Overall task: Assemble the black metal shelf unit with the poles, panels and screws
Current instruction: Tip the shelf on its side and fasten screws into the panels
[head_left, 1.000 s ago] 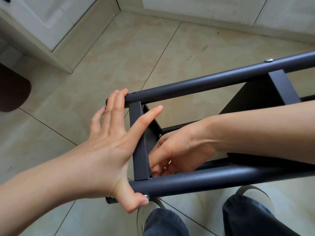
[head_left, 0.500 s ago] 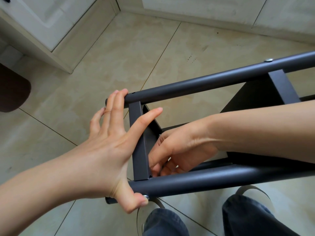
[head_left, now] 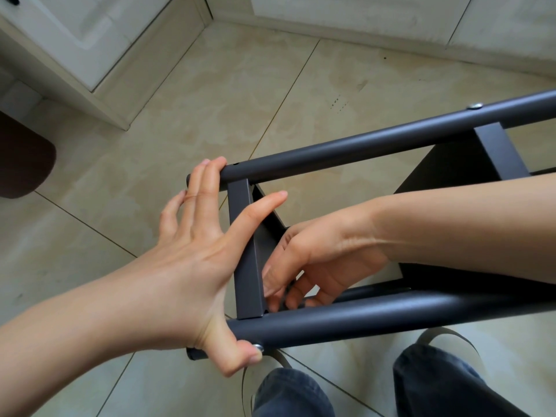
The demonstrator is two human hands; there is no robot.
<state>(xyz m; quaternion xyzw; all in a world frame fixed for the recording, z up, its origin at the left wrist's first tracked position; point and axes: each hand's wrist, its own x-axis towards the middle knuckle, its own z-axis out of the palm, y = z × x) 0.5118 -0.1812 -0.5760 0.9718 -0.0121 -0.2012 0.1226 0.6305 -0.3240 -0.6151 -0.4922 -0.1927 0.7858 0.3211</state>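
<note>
The black shelf frame lies on its side above the floor. Its upper pole (head_left: 376, 145) and lower pole (head_left: 391, 320) are joined by an end panel (head_left: 245, 251) and a second panel (head_left: 499, 152). My left hand (head_left: 192, 260) spans the frame's end: straight fingers rest on the upper pole's tip and the thumb presses a silver screw head (head_left: 258, 347) in the lower pole. My right hand (head_left: 325, 260) reaches inside the frame. Its curled fingertips pinch a small part at the inner corner of the end panel and lower pole. That part is mostly hidden.
Another silver screw (head_left: 474, 106) sits in the upper pole at the right. Beige floor tiles (head_left: 240, 100) lie under the frame, and white cabinets (head_left: 75, 40) stand along the back. A dark brown object (head_left: 21, 158) is at the left edge. My jeans-clad legs (head_left: 294, 392) are below.
My right hand's fingers have shifted slightly at the inner corner. My left hand and the frame have stayed in place.
</note>
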